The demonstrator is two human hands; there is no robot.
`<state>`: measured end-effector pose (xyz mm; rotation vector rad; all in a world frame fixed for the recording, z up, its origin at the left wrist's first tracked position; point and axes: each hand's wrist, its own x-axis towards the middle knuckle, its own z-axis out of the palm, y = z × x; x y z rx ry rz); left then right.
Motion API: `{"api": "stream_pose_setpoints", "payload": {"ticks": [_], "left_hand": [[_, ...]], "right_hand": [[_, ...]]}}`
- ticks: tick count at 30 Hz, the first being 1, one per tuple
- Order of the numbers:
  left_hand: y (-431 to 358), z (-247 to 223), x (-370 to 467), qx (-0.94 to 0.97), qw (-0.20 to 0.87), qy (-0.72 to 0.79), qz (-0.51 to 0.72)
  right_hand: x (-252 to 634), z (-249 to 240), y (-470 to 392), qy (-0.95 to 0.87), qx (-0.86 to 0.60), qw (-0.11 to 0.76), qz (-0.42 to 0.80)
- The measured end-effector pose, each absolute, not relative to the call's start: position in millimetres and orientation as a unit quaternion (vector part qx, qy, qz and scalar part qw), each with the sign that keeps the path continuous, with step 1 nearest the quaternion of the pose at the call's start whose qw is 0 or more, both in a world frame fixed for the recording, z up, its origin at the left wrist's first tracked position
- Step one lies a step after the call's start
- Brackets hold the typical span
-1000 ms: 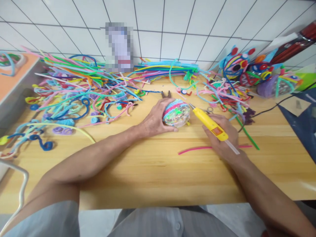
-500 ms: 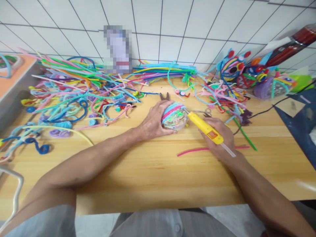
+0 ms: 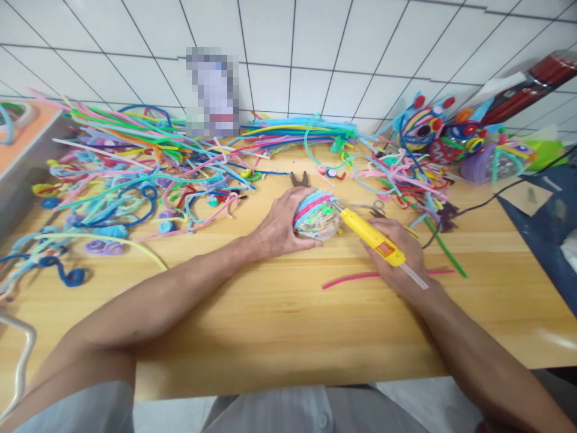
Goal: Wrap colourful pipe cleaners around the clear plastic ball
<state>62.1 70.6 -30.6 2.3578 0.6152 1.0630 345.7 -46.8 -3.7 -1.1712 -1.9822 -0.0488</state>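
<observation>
In the middle of the wooden table point(image 3: 270, 325), my left hand point(image 3: 282, 224) is wrapped round the left side of a clear ball point(image 3: 318, 218) with blue and pink fuzzy strips over its top. My right hand point(image 3: 401, 255) grips a yellow glue gun point(image 3: 372, 236), a clear glue stick poking out of its rear. The gun's tip is at the ball's upper right side; whether it touches cannot be told. Dark plier jaws point(image 3: 299, 178) show just behind my left hand. A pink stem point(image 3: 349, 278) lies partly under my right hand.
Heaped pipe cleaners point(image 3: 121, 174) cover the left and back. More strands point(image 3: 406, 171) lie at the right, near decorated figures point(image 3: 421, 126). Scissors point(image 3: 377, 205) rest behind the gun. A black cable point(image 3: 491, 195) crosses the right side; a grey box point(image 3: 27, 162) stands at the left.
The whole view has shifted slightly. Both hands keep their holds on the ball and glue gun, and the gun's tip remains by the ball's upper right side.
</observation>
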Motion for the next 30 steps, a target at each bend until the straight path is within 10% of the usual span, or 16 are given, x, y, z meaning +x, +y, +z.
{"api": "stream_pose_setpoints", "payload": {"ticks": [30], "left_hand": [[70.7,-25.2,63.1,0.866,0.25,0.234,0.365]], "right_hand": [[347.4,-2.9,-49.0,-0.784,-0.487,0.383,-0.027]]}}
